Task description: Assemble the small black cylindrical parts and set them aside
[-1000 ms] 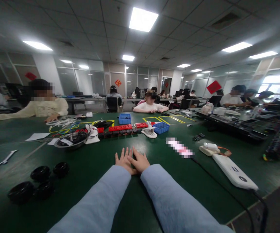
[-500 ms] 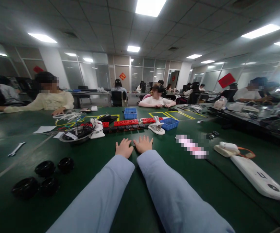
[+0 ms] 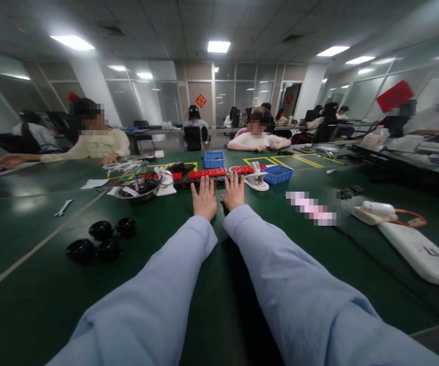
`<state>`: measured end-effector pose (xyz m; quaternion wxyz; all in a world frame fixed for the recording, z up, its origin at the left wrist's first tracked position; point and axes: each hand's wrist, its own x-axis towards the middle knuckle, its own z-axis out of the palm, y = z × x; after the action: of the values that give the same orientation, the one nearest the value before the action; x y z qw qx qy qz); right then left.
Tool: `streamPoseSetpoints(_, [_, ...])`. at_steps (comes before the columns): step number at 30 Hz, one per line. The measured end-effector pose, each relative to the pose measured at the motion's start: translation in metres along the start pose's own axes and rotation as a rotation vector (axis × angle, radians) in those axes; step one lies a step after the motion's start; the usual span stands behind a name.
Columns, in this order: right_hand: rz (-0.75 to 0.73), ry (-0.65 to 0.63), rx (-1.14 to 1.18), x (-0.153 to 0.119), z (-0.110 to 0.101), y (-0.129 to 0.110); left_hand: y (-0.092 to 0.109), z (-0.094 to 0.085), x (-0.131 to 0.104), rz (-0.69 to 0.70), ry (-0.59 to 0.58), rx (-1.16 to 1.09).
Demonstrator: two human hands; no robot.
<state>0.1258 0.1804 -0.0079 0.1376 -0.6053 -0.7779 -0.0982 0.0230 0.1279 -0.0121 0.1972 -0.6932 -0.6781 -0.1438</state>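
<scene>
Red strip (image 3: 207, 173) out toward the desk's (image 3: 158, 229) far edge, your left hand (image 3: 205, 202) and right hand (image 3: 234, 194) right up by it, contact impossible to tell, each grip wide, fingers stretched, white clip (image 3: 256, 180) touching or nearly touching the blue bin (image 3: 278, 175)

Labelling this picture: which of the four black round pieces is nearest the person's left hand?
The rightmost black piece, at the group's upper right; the other three all sit farther left, away from the left hand.
</scene>
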Motion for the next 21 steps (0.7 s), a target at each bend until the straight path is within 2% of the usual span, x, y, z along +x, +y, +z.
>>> streamPoseSetpoints(3, [-0.072, 0.065, -0.08, 0.005, -0.025, 0.01, -0.002, -0.006, 0.004, 0.174, -0.016, -0.005])
streamPoseSetpoints(5, [-0.07, 0.109, -0.13, 0.011, -0.042, 0.02, -0.004, -0.01, 0.008, 0.233, -0.017, -0.017])
streamPoseSetpoints(9, [-0.043, 0.156, -0.209, 0.019, -0.067, 0.034, -0.004, -0.02, 0.017, 0.261, -0.002, -0.045])
streamPoseSetpoints(14, [-0.032, 0.156, -0.265, 0.015, -0.071, 0.032, -0.012, -0.045, 0.03, 0.226, 0.023, -0.041])
streamPoseSetpoints(17, [-0.038, 0.147, -0.269, 0.008, -0.063, 0.031, -0.039, -0.073, 0.045, 0.157, 0.045, -0.026])
streamPoseSetpoints(21, [-0.038, 0.122, -0.249, 0.0, -0.05, 0.032, -0.104, -0.121, 0.061, -0.035, 0.068, -0.002])
